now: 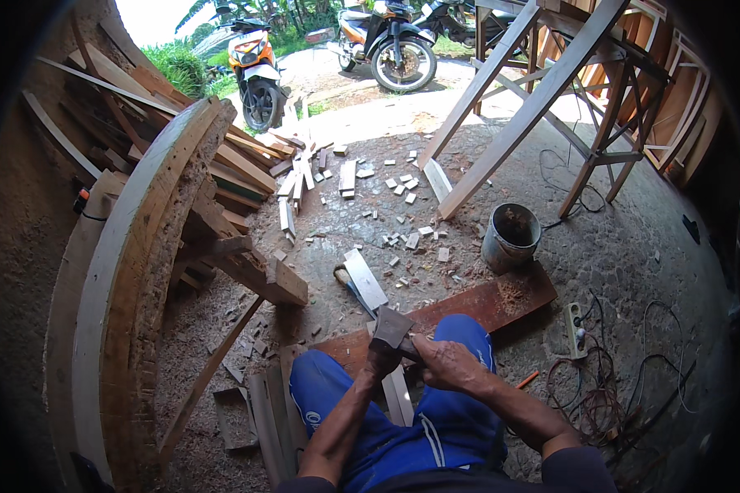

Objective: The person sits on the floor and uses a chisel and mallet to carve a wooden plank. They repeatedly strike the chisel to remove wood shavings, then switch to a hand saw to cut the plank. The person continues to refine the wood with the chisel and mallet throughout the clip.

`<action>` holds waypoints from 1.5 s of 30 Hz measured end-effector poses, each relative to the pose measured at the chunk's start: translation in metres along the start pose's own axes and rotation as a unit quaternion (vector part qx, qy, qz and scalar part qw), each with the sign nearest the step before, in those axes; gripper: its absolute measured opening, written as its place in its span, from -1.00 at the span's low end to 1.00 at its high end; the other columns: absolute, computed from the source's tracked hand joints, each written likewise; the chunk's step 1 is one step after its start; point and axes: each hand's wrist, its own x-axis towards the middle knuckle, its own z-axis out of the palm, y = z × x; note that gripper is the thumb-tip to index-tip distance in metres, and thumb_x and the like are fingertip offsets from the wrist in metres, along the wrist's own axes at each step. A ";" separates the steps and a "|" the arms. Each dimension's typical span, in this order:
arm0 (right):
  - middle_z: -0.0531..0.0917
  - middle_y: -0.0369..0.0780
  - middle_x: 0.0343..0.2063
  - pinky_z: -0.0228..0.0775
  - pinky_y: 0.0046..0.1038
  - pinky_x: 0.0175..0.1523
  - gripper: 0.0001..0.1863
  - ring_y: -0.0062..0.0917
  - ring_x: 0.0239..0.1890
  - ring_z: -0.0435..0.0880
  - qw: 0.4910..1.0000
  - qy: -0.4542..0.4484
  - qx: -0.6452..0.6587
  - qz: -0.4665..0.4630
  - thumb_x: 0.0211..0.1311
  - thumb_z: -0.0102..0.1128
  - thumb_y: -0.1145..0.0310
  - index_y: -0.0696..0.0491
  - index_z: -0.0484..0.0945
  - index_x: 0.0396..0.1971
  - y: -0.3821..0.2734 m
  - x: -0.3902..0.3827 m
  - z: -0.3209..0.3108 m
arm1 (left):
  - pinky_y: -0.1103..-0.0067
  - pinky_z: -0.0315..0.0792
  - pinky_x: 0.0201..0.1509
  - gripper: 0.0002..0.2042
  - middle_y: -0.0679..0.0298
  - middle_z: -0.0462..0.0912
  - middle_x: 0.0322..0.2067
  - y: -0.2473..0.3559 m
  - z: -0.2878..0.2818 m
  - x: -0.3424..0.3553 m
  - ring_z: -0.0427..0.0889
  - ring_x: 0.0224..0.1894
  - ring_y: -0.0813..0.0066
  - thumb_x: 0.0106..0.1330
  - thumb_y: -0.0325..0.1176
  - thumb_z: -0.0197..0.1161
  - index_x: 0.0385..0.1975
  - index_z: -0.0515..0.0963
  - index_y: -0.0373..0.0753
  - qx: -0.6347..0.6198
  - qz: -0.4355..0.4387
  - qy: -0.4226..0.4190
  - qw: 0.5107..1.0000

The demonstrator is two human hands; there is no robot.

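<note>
Between my knees I hold what looks like a hatchet [394, 328], with a dark, broad metal head and a short handle. My right hand [447, 362] is closed around the handle. My left hand [378, 363] is closed at the near left corner of the head, its fingers partly hidden. Below both hands a pale strip of wood [400, 396] lies between my thighs. Just past the head a pale board [364, 279] rests on the floor, and a blue-handled brush [345, 277] lies against its left side.
A workbench [131, 271] with a rough edge stands at left, scrap wood behind it. A reddish plank [510, 297] crosses in front of me. A bucket [511, 238], a power strip [575, 331] with tangled cords and a wooden trestle [526, 107] are at right. Offcuts litter the floor; motorbikes stand beyond.
</note>
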 end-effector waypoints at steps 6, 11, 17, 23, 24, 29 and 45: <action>0.66 0.14 -0.37 0.48 0.09 -0.18 -0.56 0.17 -0.21 0.67 0.994 0.082 0.072 -0.027 0.10 0.32 0.40 0.10 0.32 -0.07 -0.004 0.000 0.008 | 0.49 0.58 -0.25 -0.92 0.35 0.72 -0.41 -0.058 0.007 0.022 0.70 -0.34 0.50 0.21 -0.40 0.41 -0.40 0.66 -0.23 -0.413 -0.231 0.004 0.881; 0.68 0.10 -0.36 0.51 0.06 -0.20 -0.61 0.12 -0.26 0.69 0.991 0.123 0.040 -0.042 0.14 0.31 0.39 0.08 0.33 -0.10 -0.028 0.002 -0.031 | 0.30 0.53 0.14 -0.68 0.06 0.66 0.02 -0.035 0.023 -0.005 0.64 0.12 0.09 0.28 -0.37 0.33 0.03 0.62 -0.23 -0.103 -0.101 0.012 0.989; 0.69 0.08 -0.35 0.52 0.08 -0.20 -0.66 0.09 -0.23 0.71 0.998 0.008 -0.059 -0.033 0.21 0.23 0.36 0.10 0.31 -0.11 -0.021 0.022 -0.012 | 0.27 0.55 0.11 -0.68 0.09 0.73 -0.13 -0.049 0.018 -0.022 0.70 -0.01 0.10 0.23 -0.29 0.37 -0.03 0.67 -0.20 -0.176 -0.174 0.006 0.969; 0.69 0.14 -0.35 0.50 0.16 -0.11 -0.59 0.20 -0.18 0.68 0.994 0.091 0.046 0.030 0.17 0.28 0.34 0.08 0.31 -0.07 0.037 0.012 0.018 | 0.53 0.49 -0.40 -0.81 0.33 0.61 -0.56 -0.005 -0.030 0.017 0.62 -0.47 0.56 0.35 -0.28 0.35 -0.40 0.64 -0.28 -0.287 -0.237 0.020 0.928; 0.70 0.15 -0.34 0.50 0.16 -0.10 -0.59 0.20 -0.17 0.67 0.991 0.111 0.047 0.052 0.19 0.27 0.32 0.07 0.31 -0.04 0.045 0.012 0.017 | 0.56 0.26 -0.60 -0.69 0.42 0.43 -0.72 0.003 -0.047 0.043 0.45 -0.64 0.68 0.39 -0.29 0.31 -0.60 0.53 -0.28 -0.244 -0.279 0.117 0.921; 0.69 0.19 -0.23 0.53 0.09 -0.03 -0.52 0.21 -0.11 0.67 0.969 0.145 0.008 0.201 0.30 0.28 0.17 0.04 0.35 0.10 0.116 0.012 0.014 | 0.40 0.45 -0.48 -0.74 0.12 0.54 -0.64 0.002 -0.140 0.121 0.64 -0.58 0.27 0.39 -0.30 0.37 -0.48 0.49 -0.25 -0.079 -0.240 0.133 0.959; 0.62 0.08 -0.07 0.52 0.09 0.00 -0.44 0.13 -0.02 0.65 0.944 0.111 -0.105 0.294 0.29 0.35 0.05 0.04 0.34 0.09 0.262 0.017 0.074 | 0.11 0.49 0.15 -0.58 -0.19 0.64 -0.01 -0.134 -0.177 -0.236 0.63 0.08 -0.22 0.27 -0.13 0.34 -0.04 0.48 -0.31 0.153 -0.625 -0.215 0.735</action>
